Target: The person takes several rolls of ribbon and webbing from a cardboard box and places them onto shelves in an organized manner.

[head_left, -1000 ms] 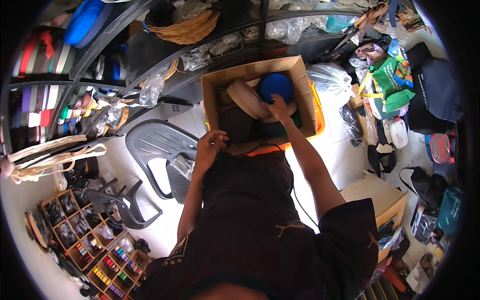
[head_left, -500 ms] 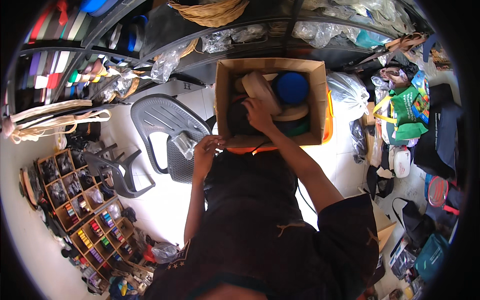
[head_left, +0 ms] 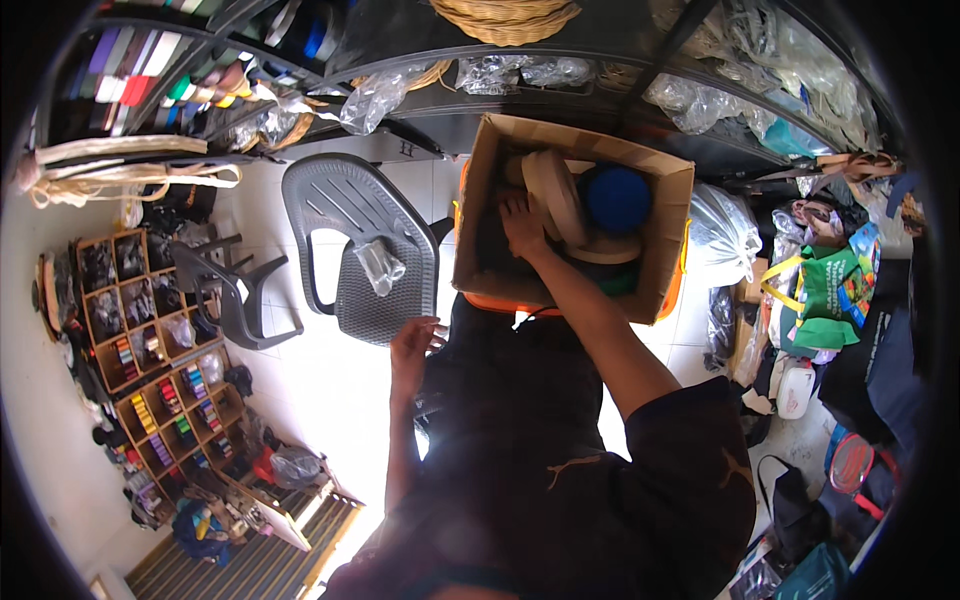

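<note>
A: Report items from the left of the frame to the right.

B: Lower left: a wooden cubby shelf (head_left: pixel 150 370) with small coloured items in its compartments. Left of centre: a grey plastic chair (head_left: pixel 365 250) with a clear plastic bag (head_left: pixel 380 265) lying on its seat.

A: Left hand status?

B: The left hand (head_left: pixel 412 348) is at centre frame, just below the chair's seat edge. Fingers are spread apart; it holds nothing and touches nothing that can be seen.

A: Right hand status?

B: The right hand (head_left: pixel 522 222) is inside the open cardboard box (head_left: pixel 490 180) at upper centre. It lies against a stack of beige round discs (head_left: pixel 555 195). Whether the fingers are clamped on a disc cannot be told; the fingertips are hidden by the stack.

A: Location of the box and contents?

B: The box sits below the dark metal shelving (head_left: pixel 480 100), on an orange support. Just right of the discs, inside the box, is a blue round object (head_left: pixel 617 198).

A: Right of the box?

B: A white plastic bag (head_left: pixel 722 235), then a green bag (head_left: pixel 832 295) at right frame.
</note>
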`<state>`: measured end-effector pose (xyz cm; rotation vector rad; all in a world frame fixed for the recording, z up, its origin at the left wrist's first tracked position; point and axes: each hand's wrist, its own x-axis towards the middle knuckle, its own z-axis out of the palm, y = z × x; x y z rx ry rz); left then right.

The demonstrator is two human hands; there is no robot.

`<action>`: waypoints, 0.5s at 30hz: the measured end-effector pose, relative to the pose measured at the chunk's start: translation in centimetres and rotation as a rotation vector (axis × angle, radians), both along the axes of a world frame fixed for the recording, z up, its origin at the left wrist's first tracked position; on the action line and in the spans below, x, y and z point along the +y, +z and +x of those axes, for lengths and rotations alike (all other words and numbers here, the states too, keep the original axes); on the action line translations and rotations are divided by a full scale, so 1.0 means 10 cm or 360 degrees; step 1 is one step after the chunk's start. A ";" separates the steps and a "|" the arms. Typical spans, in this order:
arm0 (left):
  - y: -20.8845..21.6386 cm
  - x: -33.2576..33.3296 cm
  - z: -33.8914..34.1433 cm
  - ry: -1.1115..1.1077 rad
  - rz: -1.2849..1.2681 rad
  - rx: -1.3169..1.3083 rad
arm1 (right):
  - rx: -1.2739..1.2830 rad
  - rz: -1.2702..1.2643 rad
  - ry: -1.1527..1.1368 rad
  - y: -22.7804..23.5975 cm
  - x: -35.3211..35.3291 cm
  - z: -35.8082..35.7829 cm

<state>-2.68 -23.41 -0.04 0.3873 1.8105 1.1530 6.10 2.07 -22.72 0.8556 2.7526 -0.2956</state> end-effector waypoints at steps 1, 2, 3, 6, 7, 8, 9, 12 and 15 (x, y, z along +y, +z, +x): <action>-0.01 0.00 0.00 0.0000 -0.0012 -0.0005 | 0.0070 0.0002 -0.0021 -0.01 -0.04 0.03; -0.03 0.01 -0.01 -0.0008 -0.0021 -0.0011 | 0.0121 -0.0035 -0.0081 -0.02 -0.10 0.07; -0.04 0.07 -0.02 -0.0031 -0.0020 -0.0013 | 0.0177 -0.0061 -0.0155 -0.07 -0.13 0.13; -0.06 0.19 -0.10 -0.0089 0.0058 0.0003 | 0.0253 -0.0418 -0.0374 0.10 -0.11 0.20; -0.09 0.24 -0.13 -0.0116 0.0087 -0.0019 | 0.0260 -0.0572 -0.0462 0.19 -0.06 0.26; -0.12 0.29 -0.17 -0.0147 0.0120 -0.0040 | 0.0283 -0.0704 -0.0466 0.28 -0.03 0.34; -0.14 0.35 -0.24 -0.0176 0.0159 -0.0053 | 0.0312 -0.0832 -0.0463 0.36 0.01 0.43; -0.08 0.63 -0.41 -0.0345 0.0336 -0.0184 | 0.0471 -0.0935 -0.0604 -0.06 -0.13 0.87; -0.30 0.93 -0.60 -0.0618 0.0276 0.0033 | 0.0654 -0.0859 -0.0811 -0.18 -0.46 1.18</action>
